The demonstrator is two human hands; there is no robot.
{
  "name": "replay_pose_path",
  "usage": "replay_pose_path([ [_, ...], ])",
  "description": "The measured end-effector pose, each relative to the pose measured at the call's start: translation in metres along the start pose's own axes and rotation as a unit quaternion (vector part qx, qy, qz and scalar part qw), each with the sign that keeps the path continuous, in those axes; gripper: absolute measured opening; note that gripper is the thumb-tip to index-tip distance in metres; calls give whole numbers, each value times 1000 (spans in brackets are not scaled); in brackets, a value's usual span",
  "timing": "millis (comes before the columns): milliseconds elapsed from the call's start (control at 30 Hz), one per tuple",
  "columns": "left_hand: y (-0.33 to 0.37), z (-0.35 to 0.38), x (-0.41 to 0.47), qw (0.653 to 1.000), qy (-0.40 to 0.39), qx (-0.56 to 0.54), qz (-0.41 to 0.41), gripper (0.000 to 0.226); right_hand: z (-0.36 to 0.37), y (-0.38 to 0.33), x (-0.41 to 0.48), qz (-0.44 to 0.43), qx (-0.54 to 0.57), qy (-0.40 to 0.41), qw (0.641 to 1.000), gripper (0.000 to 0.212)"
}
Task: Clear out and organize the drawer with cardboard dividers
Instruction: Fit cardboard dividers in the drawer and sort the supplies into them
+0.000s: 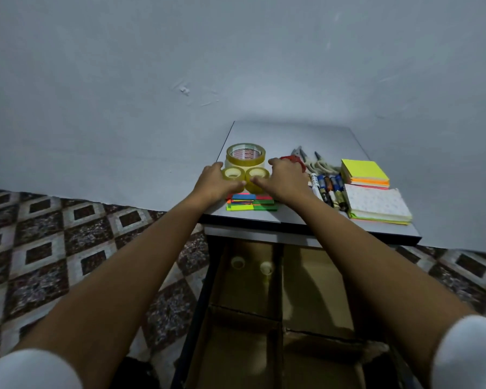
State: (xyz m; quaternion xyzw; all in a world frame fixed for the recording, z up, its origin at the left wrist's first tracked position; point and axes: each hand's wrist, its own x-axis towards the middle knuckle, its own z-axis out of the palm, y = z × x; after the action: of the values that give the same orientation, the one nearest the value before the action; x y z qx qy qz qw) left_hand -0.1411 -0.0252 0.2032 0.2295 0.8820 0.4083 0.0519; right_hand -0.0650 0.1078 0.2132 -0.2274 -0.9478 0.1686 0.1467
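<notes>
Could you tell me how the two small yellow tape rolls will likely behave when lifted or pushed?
The small tape rolls lie flat, so a push should slide rather than roll them; on edge they might roll. As hollow rings they look stiff and light, so the left hand and right hand can probably lift one each.

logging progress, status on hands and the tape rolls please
Left hand grips left small tape roll, right hand grips right small tape roll, both on desktop. Drawer open below, two small rolls in back-left compartment. Nothing blocking.

Tape rolls (246, 159) left of batteries (331, 190), notepads (376, 204)
</notes>
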Motion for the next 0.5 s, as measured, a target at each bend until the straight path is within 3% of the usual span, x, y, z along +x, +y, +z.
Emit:
replay_pose_path([
  [167, 2, 0, 5, 1000, -4, -16, 6, 39, 7, -3, 12, -1, -63, -36, 997, 64],
  [367, -1, 0, 7, 999, 21, -16, 19, 47, 8, 0, 9, 3, -25, 9, 1000, 52],
  [500, 0, -5, 2, 998, 43, -2, 42, 53, 0, 7, -1, -11, 60, 56, 997, 52],
])
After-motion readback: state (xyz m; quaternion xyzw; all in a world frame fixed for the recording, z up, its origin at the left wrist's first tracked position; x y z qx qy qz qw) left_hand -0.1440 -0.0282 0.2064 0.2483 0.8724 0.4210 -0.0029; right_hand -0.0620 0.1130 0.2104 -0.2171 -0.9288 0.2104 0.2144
